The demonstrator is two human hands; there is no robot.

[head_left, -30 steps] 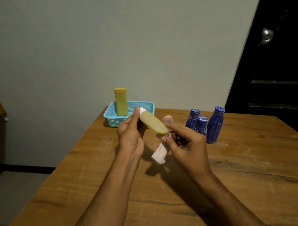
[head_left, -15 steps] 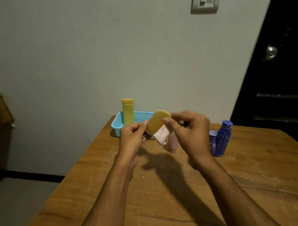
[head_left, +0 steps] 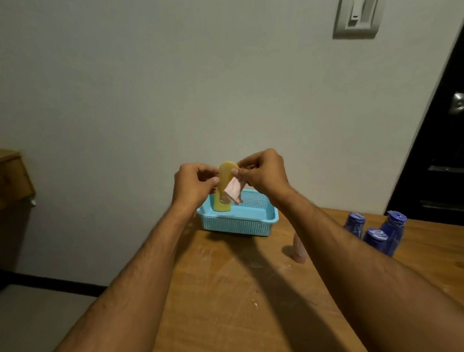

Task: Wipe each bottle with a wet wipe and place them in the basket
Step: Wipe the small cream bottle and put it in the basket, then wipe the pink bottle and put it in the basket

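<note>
Head view: yellow bottle [head_left: 226, 176] held between hands, left hand [head_left: 192, 185] gripping it, right hand [head_left: 262, 171] pinching wet wipe [head_left: 233, 192] against it.

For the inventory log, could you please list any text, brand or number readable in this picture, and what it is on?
No text can be read.
Three blue bottles: white markings, too blurred to read.
Yellow bottle in the hands: no print shows.
Yellow bottle in the basket: no print shows.
Wall switch: no lettering visible.
</note>
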